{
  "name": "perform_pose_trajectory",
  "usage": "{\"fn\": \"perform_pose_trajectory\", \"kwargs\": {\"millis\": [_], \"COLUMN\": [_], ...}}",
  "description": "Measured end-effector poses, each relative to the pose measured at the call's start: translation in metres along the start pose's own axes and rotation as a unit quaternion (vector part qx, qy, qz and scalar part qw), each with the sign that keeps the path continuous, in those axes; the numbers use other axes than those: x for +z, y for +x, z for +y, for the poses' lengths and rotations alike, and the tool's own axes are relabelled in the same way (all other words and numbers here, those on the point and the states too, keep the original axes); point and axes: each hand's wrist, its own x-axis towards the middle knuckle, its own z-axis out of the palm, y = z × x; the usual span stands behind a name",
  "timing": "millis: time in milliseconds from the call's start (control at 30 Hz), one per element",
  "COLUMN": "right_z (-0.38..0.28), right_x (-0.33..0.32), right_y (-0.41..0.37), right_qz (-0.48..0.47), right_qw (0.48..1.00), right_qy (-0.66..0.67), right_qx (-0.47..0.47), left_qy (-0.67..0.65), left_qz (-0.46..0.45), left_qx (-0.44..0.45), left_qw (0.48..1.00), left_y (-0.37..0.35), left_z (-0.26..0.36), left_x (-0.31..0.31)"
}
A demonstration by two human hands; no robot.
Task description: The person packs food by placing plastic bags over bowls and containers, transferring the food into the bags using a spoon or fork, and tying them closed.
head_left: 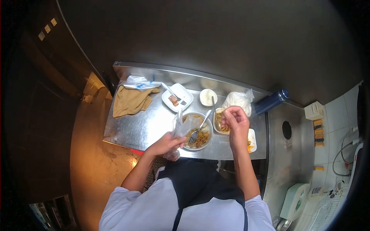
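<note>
My left hand (170, 143) is closed on a clear plastic bag (179, 127), which hangs beside and partly over a round bowl of noodles (211, 133). A fork (194, 134) rests in that bowl. My right hand (236, 117) is raised, its fingers curled and pinched together; whether anything small is between them I cannot make out. Behind and below it is a square dish of food (220, 120) with a spoon (214, 104) standing in it. Another white dish (251, 140) with orange-yellow scraps is partly hidden by my right forearm.
A white plate (169, 92) holds a brown piece of food and a fork. Nearby are a small white bowl (208, 95), a tied white plastic bag (239, 101), a blue bottle (271, 102) and a brown cloth (131, 101). The steel table (127, 129) meets a raised back edge.
</note>
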Motion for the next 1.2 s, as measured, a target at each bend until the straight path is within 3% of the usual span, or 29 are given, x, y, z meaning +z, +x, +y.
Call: {"fn": "perform_pose_trajectory", "kwargs": {"millis": [100,200,267,367,467,500,567,633,700,767,867,967,1000,1100,1133,1200], "right_z": [-0.003,0.013,0.039,0.022,-0.008,-0.017,-0.035,-0.043,-0.032,-0.003,0.001,-0.005,-0.006,-0.027,-0.045,-0.055], "right_x": [0.037,0.049,0.035,0.019,-0.005,-0.012,0.001,0.034,0.045,0.039,0.030,0.025,0.023,0.025,0.029,0.051], "right_y": [-0.016,-0.025,-0.011,0.001,0.012,0.016,0.011,-0.005,-0.021,-0.029,-0.028,-0.030,-0.031,-0.035,-0.044,-0.050], "right_qz": [-0.073,-0.186,-0.267,-0.254,-0.185,-0.145,-0.111,-0.159,-0.208,-0.278,-0.263,-0.208,-0.179,-0.057,-0.119,-0.239], "right_qw": [0.989,0.967,0.946,0.958,0.965,0.969,0.987,0.912,0.836,0.820,0.843,0.918,0.955,0.935,0.874,0.782], "right_qy": [-0.116,-0.169,-0.127,-0.070,0.160,0.192,-0.017,-0.272,-0.404,-0.421,-0.405,-0.307,-0.228,-0.225,-0.308,-0.364], "right_qx": [-0.061,0.048,0.130,0.111,0.091,0.048,-0.111,-0.262,-0.307,-0.270,-0.238,-0.142,-0.064,-0.268,-0.357,-0.446], "left_qy": [0.001,0.019,0.065,0.053,0.051,0.070,0.112,0.109,0.104,0.098,0.145,0.003,0.009,-0.020,0.051,0.156], "left_qz": [-0.013,-0.067,-0.071,-0.042,-0.031,-0.031,-0.028,-0.026,-0.015,0.016,0.036,0.031,0.033,0.041,0.074,0.114], "left_qx": [0.001,-0.009,0.001,-0.052,-0.078,-0.042,0.031,0.044,0.021,-0.035,-0.011,0.042,0.027,-0.029,0.036,0.147], "left_qw": [1.000,0.998,0.995,0.996,0.995,0.996,0.993,0.993,0.994,0.994,0.989,0.999,0.999,0.999,0.995,0.970], "left_y": [0.002,0.003,-0.003,-0.008,-0.005,-0.002,0.002,-0.004,-0.010,-0.014,-0.015,-0.017,-0.017,-0.008,-0.008,-0.007], "left_z": [0.002,0.004,0.012,0.015,-0.007,-0.019,-0.031,-0.016,0.003,0.014,-0.001,-0.007,-0.007,-0.035,-0.035,-0.033], "left_x": [0.001,0.009,0.016,0.012,-0.002,-0.005,-0.007,0.000,0.015,0.024,0.024,0.025,0.024,0.013,0.017,0.032]}}
